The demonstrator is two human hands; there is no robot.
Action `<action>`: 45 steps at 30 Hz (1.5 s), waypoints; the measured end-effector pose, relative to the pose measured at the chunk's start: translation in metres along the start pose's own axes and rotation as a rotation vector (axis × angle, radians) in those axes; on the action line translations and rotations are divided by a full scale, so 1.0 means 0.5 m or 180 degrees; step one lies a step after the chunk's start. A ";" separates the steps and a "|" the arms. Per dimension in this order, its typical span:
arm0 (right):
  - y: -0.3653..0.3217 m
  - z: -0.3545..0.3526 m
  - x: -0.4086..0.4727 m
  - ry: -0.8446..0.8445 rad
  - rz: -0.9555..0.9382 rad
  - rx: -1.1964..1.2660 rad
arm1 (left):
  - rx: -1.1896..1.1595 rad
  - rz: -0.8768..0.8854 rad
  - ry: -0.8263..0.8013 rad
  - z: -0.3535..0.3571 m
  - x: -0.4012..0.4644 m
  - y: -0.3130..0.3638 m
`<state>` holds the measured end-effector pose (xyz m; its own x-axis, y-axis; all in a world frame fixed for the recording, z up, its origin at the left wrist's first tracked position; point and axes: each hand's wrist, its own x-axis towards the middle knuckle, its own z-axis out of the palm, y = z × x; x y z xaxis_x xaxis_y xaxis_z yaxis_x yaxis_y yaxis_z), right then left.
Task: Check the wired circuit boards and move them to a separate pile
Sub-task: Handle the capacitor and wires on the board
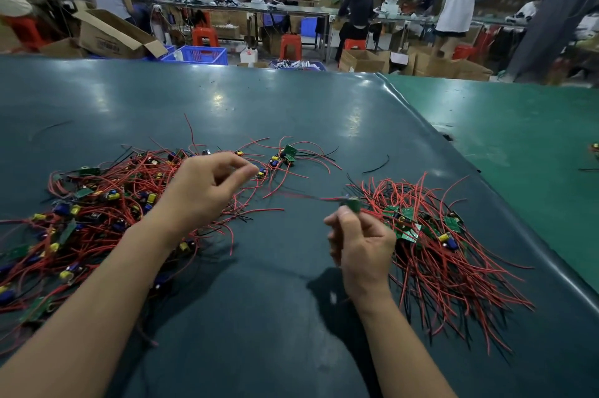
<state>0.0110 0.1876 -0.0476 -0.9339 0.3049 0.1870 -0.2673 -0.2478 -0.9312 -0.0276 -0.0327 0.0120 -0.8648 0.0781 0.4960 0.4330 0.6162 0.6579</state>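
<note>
A large loose heap of green circuit boards with red and black wires (97, 203) covers the left of the dark mat. A tidier pile of wired boards (431, 235) lies at the right, wires fanned toward me. My right hand (359, 248) pinches a small green board (351, 203) at the left edge of that right pile, its red wire trailing blurred to the left. My left hand (207, 186) hovers over the right edge of the left heap, fingers curled and apart, holding nothing. A few stray boards (285, 156) lie beyond it.
The dark mat (275, 300) meets a lighter green mat (518, 144) at a raised seam on the right. A loose black wire (377, 165) lies between the piles. Beyond the table stand cardboard boxes, blue crates, red stools and people at benches.
</note>
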 end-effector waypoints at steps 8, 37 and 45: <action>-0.002 -0.026 0.044 0.1479 0.0491 0.0820 | 0.1274 -0.0595 0.0350 -0.026 -0.021 -0.067; 0.039 -0.002 0.005 -0.0274 0.0441 -0.0581 | 0.3407 -0.1704 -0.1021 -0.027 -0.076 -0.043; 0.036 0.000 0.002 -0.0371 0.0402 -0.0752 | 0.3013 -0.1730 -0.0213 -0.050 -0.075 -0.026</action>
<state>0.0051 0.1834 -0.0643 -0.9809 0.1741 0.0867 -0.0971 -0.0517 -0.9939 0.0054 -0.0631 -0.0010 -0.9057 -0.3620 0.2205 -0.3570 0.9319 0.0633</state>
